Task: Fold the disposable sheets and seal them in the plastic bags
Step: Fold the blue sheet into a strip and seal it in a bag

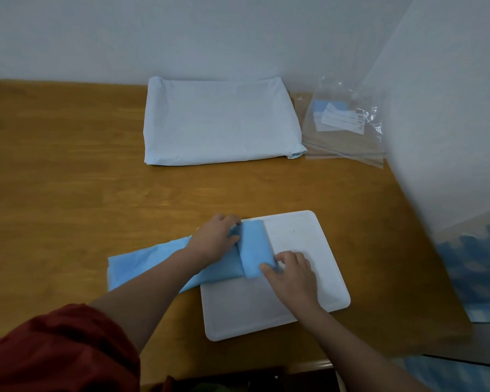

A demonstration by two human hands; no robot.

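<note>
Near centre: light-blue disposable sheet (153,264) folded into a narrow band, long axis running near-left to far-right, right end doubled over onto a white rounded-corner plastic board (294,306). Left hand (215,239) gripping the fold's far edge, right hand (292,275) pinching its near corner. Far centre, pale folded sheet stack (221,123); just right of it, clear plastic zip bags (348,142), white strips showing through. All on brown wooden worktop (68,179).

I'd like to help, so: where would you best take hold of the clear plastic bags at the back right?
Probably pinch the near edge of the plastic bags, coming from the front: they lie flat, the wall hems their right side and the pale sheet pile their left.
</note>
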